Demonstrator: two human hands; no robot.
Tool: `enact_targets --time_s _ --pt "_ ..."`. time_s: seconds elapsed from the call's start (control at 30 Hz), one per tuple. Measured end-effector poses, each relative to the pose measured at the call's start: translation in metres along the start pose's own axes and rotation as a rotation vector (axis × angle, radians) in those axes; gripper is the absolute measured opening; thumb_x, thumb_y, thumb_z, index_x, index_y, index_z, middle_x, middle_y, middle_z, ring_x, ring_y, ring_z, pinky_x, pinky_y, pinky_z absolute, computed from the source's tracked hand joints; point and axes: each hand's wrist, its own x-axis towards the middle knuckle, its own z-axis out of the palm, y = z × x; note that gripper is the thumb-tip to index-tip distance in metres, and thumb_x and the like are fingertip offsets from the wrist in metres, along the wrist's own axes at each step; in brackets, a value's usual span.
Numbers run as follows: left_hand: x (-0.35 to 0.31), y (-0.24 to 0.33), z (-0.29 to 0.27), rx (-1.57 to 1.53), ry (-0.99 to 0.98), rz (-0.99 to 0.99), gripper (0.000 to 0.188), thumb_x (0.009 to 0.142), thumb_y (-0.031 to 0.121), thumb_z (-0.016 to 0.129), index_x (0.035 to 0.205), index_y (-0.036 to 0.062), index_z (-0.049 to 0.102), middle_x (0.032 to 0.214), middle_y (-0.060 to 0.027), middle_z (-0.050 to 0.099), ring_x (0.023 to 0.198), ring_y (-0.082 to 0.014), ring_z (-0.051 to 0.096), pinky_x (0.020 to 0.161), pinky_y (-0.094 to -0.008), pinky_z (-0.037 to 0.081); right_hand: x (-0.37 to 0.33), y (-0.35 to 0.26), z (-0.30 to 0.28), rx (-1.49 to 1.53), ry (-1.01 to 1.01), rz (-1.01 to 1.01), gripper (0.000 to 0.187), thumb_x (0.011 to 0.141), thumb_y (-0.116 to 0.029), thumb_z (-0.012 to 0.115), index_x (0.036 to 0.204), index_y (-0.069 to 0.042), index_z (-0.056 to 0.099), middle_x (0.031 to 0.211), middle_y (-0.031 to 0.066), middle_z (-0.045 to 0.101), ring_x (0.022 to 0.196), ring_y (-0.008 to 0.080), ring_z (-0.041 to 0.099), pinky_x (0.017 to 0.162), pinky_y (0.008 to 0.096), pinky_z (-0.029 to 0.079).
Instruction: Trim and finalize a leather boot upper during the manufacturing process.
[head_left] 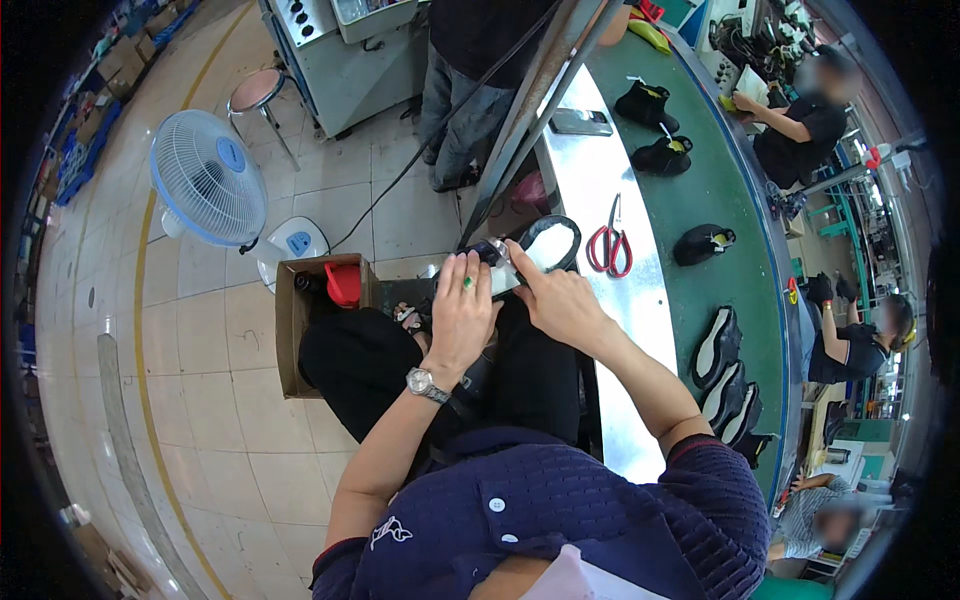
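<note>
Above my lap, a black-rimmed shoe piece with a white oval face is held between my two hands. My left hand, with a green-stoned ring and a wristwatch, lies over its near left part, fingers close together and bent over it. My right hand grips the middle, index finger extended along it and the other fingers curled. A clear and dark shiny part shows between the hands; its kind is unclear. Red-handled scissors lie on the metal ledge to the right, apart from my hands.
Right of the metal ledge, several black shoes and soles rest on a green belt. A phone lies on the ledge. A cardboard box, a fan and a slanted metal post stand nearby. Co-workers sit beyond the belt.
</note>
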Motion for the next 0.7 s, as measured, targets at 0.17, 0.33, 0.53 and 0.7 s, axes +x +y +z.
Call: enact_targets --time_s 0.17,0.33,0.53,0.7 --pt "0.002 -0.007 -0.03 -0.202 -0.044 -0.215 0.068 0.067 0.015 0.08 0.124 -0.0069 0.051 0.123 -0.0204 0.056 0.116 -0.0345 0.052 0.101 -0.0417 0.042 -0.003 -0.026 -0.004 0.229 0.19 0.114 0.067 0.091 -0.019 0.056 0.148 -0.01 0.022 0.062 0.0218 0.062 0.055 0.0403 0.062 0.052 0.0504 0.049" --pt "-0.008 -0.017 -0.021 -0.266 -0.027 -0.195 0.063 0.066 0.01 0.081 0.12 -0.0061 0.053 0.125 -0.022 0.056 0.117 -0.0354 0.054 0.097 -0.0395 0.046 0.007 -0.019 -0.002 0.037 -0.003 -0.009 0.064 0.092 -0.02 0.054 0.148 -0.01 0.022 0.06 0.0201 0.062 0.054 0.0395 0.062 0.051 0.0497 0.049" --pt "-0.003 -0.013 -0.03 -0.454 -0.068 -0.279 0.066 0.07 0.006 0.078 0.125 -0.007 0.043 0.116 -0.0277 0.058 0.121 -0.0402 0.05 0.1 -0.0413 0.043 0.008 -0.034 0.019 0.162 0.034 0.067 0.066 0.093 -0.019 0.053 0.148 -0.007 0.02 0.061 0.0213 0.062 0.055 0.0407 0.062 0.053 0.0511 0.05" --pt "-0.007 -0.017 -0.031 -0.477 -0.101 -0.286 0.073 0.068 0.006 0.079 0.127 -0.0058 0.039 0.112 -0.028 0.06 0.114 -0.0414 0.055 0.093 -0.0423 0.047 0.005 -0.042 -0.008 0.297 0.12 0.047 0.066 0.092 -0.017 0.052 0.148 -0.006 0.018 0.063 0.0236 0.062 0.058 0.0417 0.063 0.054 0.0527 0.05"
